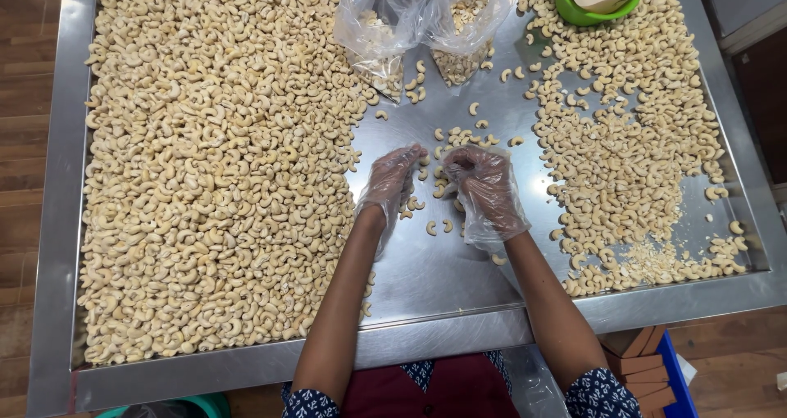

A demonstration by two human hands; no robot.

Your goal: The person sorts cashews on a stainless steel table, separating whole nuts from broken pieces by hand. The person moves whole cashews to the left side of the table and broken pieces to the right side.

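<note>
Sorting pale curved cashew kernels (447, 190) mid-surface on the rimmed steel surface (443, 279). Gloved left hand (392, 180) fingers together, picking kernels; gloved right hand (485, 182) clamped on a few. Next pick likely needs a clean pinch on one kernel.

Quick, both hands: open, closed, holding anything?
Left hand: fingers down on loose cashews, grip unclear.
Right hand: closed, apparently around cashews.

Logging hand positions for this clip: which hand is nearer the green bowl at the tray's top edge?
Right. The right hand lies below and left of the green bowl; the left hand is farther left, beside the big cashew pile.
</note>
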